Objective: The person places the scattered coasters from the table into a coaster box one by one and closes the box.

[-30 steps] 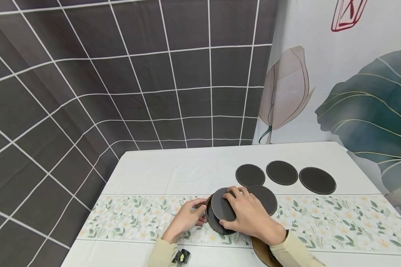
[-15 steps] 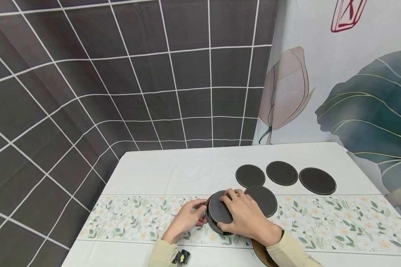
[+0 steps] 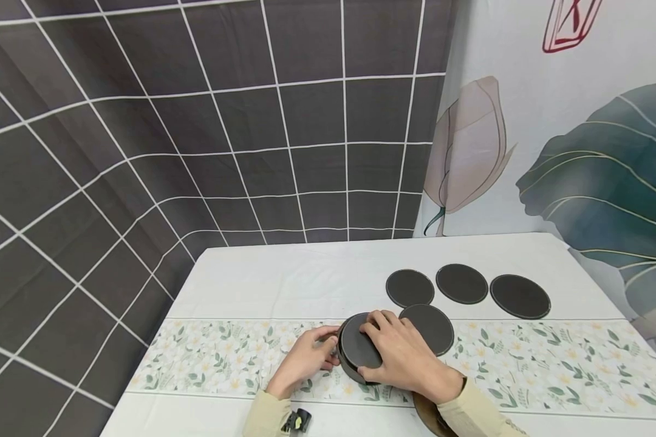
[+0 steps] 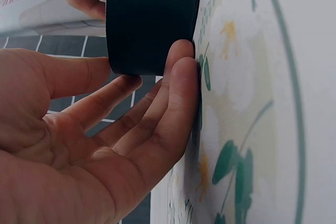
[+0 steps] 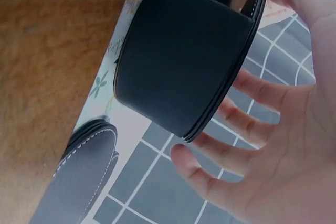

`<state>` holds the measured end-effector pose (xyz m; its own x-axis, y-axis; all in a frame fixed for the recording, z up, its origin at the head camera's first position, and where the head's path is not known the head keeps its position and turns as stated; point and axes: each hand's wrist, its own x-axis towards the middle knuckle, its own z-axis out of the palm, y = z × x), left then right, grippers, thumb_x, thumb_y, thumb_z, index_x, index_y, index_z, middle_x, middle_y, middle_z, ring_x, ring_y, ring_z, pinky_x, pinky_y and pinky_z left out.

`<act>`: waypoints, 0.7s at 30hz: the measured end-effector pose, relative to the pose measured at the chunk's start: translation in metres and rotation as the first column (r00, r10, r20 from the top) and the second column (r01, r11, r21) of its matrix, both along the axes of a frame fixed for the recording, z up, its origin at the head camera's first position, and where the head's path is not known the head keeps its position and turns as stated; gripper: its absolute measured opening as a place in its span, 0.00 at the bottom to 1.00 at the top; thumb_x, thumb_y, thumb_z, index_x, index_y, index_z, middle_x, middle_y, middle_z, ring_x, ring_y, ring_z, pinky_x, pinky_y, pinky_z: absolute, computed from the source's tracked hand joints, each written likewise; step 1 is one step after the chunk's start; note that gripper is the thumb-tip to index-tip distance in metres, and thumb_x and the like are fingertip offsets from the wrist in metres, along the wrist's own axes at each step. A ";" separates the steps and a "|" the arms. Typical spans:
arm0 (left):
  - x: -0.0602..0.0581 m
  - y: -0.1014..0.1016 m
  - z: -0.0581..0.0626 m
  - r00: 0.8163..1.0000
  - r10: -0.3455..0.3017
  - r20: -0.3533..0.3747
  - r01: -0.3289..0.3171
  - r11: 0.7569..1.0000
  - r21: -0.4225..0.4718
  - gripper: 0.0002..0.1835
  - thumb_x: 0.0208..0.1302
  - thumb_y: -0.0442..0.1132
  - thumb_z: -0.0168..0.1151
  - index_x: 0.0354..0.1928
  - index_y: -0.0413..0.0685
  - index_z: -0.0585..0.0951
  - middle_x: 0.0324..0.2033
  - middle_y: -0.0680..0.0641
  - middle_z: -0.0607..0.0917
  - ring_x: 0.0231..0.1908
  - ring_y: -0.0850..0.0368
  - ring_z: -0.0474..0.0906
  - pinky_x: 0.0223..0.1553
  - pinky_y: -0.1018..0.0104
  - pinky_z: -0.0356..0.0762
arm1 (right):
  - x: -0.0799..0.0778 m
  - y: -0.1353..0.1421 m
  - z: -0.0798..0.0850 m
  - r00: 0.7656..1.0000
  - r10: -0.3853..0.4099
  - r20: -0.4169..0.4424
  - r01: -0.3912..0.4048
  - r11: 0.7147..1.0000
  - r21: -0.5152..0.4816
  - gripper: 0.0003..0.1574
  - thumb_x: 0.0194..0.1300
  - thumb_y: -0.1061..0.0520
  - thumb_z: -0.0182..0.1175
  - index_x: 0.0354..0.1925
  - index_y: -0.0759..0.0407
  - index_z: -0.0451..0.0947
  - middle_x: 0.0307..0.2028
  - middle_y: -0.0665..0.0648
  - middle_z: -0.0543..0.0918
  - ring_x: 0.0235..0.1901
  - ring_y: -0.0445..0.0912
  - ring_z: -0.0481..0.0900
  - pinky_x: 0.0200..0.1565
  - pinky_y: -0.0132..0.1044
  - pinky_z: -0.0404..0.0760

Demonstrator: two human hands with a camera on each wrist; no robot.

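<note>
A black round coaster holder (image 3: 352,371) stands on the floral strip of the tabletop. A dark grey coaster (image 3: 358,346) lies over its top, with the holder's rim showing at the left and front. My left hand (image 3: 308,355) holds the holder's left side; in the left wrist view its thumb touches the upper edge and its fingers reach along the wall near the table. From above, my right hand (image 3: 407,352) grips the coaster, fingers at the far edge and thumb at the near edge. The right wrist view shows the holder's wall (image 5: 178,61) with an opening, and layered stitched edges at its rim.
Beside the right hand lies a black coaster (image 3: 432,328). Farther back are three more, a left coaster (image 3: 409,287), a middle coaster (image 3: 461,283) and a right coaster (image 3: 520,296). A brown round piece (image 3: 429,416) sits partly under the right forearm.
The right hand has shifted slightly left and toward the person with the coaster, which now covers more of the holder. The left hand has stayed in place.
</note>
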<state>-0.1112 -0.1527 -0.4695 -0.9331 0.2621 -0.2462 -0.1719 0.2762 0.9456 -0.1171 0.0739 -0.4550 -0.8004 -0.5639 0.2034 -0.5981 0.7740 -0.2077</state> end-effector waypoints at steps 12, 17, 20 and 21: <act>-0.001 0.000 -0.001 1.000 -0.006 0.000 0.006 1.000 0.004 0.20 0.79 0.37 0.53 0.67 0.37 0.76 0.46 0.44 0.83 0.31 0.55 0.84 0.35 0.58 0.88 | -0.008 0.009 0.005 0.987 0.137 0.086 -0.138 0.990 0.014 0.36 0.56 0.34 0.72 0.58 0.49 0.81 0.59 0.54 0.75 0.60 0.50 0.75 0.51 0.51 0.79; -0.001 0.001 -0.001 1.000 -0.005 0.007 0.005 1.000 0.005 0.19 0.79 0.37 0.53 0.66 0.37 0.77 0.45 0.44 0.82 0.30 0.56 0.83 0.35 0.59 0.88 | -0.012 0.012 0.007 0.973 0.179 0.143 -0.182 0.983 0.008 0.37 0.55 0.35 0.73 0.59 0.48 0.80 0.60 0.52 0.74 0.59 0.48 0.75 0.53 0.50 0.78; -0.001 0.000 -0.001 1.000 -0.006 0.009 0.006 1.000 0.002 0.20 0.79 0.37 0.53 0.67 0.37 0.76 0.46 0.44 0.82 0.30 0.56 0.84 0.35 0.58 0.88 | -0.014 0.014 0.006 0.969 0.197 0.150 -0.201 0.980 0.011 0.38 0.54 0.35 0.74 0.59 0.48 0.80 0.59 0.51 0.75 0.57 0.46 0.75 0.52 0.49 0.78; -0.001 0.000 -0.001 1.000 -0.005 0.011 0.005 1.000 -0.001 0.20 0.79 0.37 0.53 0.67 0.37 0.76 0.46 0.44 0.82 0.31 0.55 0.84 0.36 0.58 0.88 | -0.014 0.014 0.006 0.968 0.203 0.146 -0.207 0.978 0.016 0.38 0.54 0.35 0.74 0.59 0.48 0.80 0.59 0.51 0.75 0.56 0.46 0.75 0.51 0.49 0.78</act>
